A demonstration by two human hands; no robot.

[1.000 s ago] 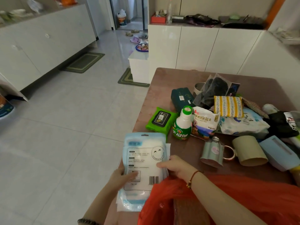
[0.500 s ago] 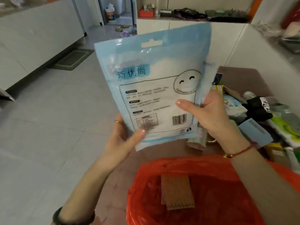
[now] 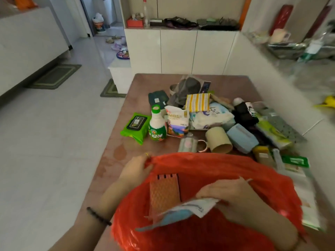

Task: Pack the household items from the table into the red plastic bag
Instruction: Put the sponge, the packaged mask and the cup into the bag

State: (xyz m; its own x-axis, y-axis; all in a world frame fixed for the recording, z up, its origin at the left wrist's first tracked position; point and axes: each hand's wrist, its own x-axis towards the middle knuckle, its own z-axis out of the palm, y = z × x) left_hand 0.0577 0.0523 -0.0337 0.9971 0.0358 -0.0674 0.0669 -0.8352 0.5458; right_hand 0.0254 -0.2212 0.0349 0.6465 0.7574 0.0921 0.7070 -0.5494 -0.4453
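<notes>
The red plastic bag (image 3: 226,167) lies open at the near edge of the brown table (image 3: 143,82). My left hand (image 3: 136,169) pinches the bag's left rim. My right hand (image 3: 230,194) is inside the bag, holding the blue-and-white packet (image 3: 183,212) down in it. A brown gridded pad (image 3: 164,192) lies in the bag beside the packet. Beyond the bag on the table stand a green wipes pack (image 3: 136,126), a green-capped bottle (image 3: 157,126), a salt bag (image 3: 176,123), a beige cup (image 3: 218,140) and a light blue box (image 3: 242,138).
More items pile up at the table's back and right: a yellow striped pack (image 3: 197,102), dark packets (image 3: 188,87), black cloth (image 3: 244,113), green packages (image 3: 272,131). White cabinets (image 3: 177,51) stand behind the table. Tiled floor (image 3: 54,142) lies to the left.
The packet was held up in both hands in front of me; now my right hand has lowered it into the bag and my left hand has moved to the bag's rim.
</notes>
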